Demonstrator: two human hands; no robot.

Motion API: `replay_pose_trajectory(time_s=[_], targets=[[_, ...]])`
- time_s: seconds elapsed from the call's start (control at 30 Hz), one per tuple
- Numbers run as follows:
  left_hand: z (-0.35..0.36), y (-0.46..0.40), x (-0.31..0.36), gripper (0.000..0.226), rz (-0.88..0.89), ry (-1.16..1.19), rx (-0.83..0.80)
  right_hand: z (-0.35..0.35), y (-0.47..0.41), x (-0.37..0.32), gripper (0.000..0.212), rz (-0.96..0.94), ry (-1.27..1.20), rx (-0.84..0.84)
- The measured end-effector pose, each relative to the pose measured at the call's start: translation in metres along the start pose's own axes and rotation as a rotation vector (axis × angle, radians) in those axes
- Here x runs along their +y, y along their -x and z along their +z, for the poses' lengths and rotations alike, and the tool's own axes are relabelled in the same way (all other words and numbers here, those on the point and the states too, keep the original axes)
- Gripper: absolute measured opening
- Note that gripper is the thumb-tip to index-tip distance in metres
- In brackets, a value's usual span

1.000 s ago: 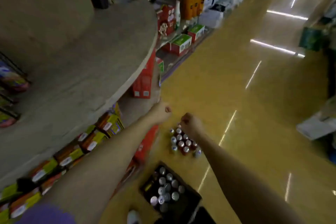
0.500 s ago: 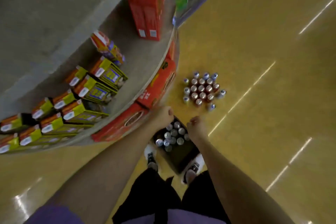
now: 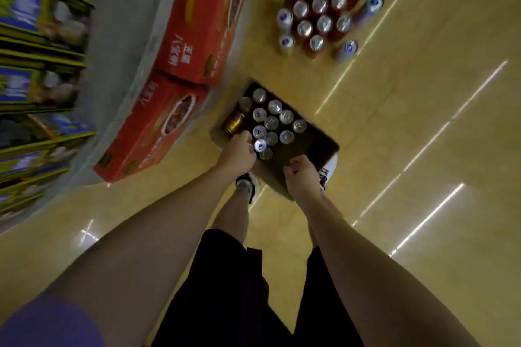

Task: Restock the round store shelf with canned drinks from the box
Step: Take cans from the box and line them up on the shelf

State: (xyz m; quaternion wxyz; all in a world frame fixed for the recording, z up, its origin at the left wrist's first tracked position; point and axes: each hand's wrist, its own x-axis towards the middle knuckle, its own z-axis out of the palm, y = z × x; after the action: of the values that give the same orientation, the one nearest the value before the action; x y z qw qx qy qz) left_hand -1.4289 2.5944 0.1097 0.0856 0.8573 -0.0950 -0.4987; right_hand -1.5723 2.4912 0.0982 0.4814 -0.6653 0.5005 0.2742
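A dark cardboard box (image 3: 321, 146) stands on the floor by my feet, with several silver-topped cans (image 3: 275, 120) upright in it and one gold can (image 3: 233, 122) lying at its left end. My left hand (image 3: 238, 156) is down at the box's near left corner, fingers curled round a can with a blue-and-white top (image 3: 259, 145). Over the box's near edge, my right hand (image 3: 303, 176) is curled in a fist with nothing seen in it. The round shelf (image 3: 132, 93) curves along the left.
A cluster of several red and blue cans (image 3: 318, 8) stands on the yellow floor beyond the box. Two red cartons (image 3: 200, 22) (image 3: 153, 129) lie under the round shelf's rim. Yellow-and-blue packs (image 3: 36, 45) fill the shelf at far left. My shoes flank the box.
My view has tipped down from the shelf to the box. Both hands have dropped to the box, and my left hand has closed round a can.
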Motion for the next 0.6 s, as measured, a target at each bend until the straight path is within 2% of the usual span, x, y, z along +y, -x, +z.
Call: replay_pose_trajectory(time_s=[0.1, 0.37, 0.6], targets=[[0.025, -0.044, -0.039, 0.036, -0.040, 0.010, -0.043, 0.044, -0.038, 0.018, 0.026, 0.043, 0.013, -0.031], [0.070, -0.140, -0.115, 0.029, -0.019, -0.059, -0.101, 0.134, -0.130, 0.031, 0.022, 0.092, -0.014, -0.042], [0.102, -0.203, -0.148, 0.045, -0.028, -0.145, -0.116, 0.193, -0.182, 0.036, 0.022, 0.107, -0.016, -0.092]])
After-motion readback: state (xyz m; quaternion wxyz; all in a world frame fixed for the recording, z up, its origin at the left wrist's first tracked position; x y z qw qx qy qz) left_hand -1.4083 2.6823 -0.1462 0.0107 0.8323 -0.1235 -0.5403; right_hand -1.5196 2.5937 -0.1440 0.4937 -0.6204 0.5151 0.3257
